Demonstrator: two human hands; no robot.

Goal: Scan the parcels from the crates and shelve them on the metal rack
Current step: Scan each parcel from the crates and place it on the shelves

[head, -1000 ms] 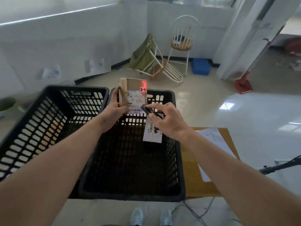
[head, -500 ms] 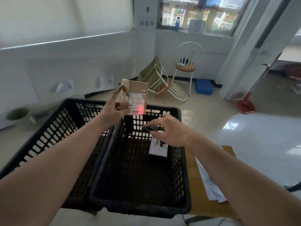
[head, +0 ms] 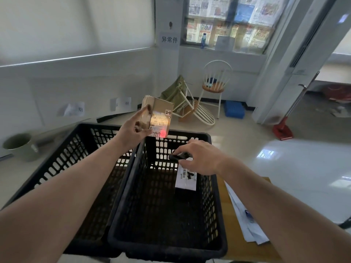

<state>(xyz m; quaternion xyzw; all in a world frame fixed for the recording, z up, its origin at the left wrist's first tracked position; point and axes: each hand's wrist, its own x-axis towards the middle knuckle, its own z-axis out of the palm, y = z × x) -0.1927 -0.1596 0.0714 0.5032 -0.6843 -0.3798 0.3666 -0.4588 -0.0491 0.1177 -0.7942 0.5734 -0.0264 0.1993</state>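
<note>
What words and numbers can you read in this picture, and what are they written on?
"异常件": white paper sign on the wall pillar.
"2-4", last digit unsure: small tag on the cardboard parcel the left hand holds.
"7917": handwritten on the parcel's label; its printed lines are too blurred.
"期": wall paper.
Crate parcel's label, window newspapers: unreadable.

Parcel (head: 185,179) in right crate (head: 212,215), left crate (head: 62,154) beside
</note>
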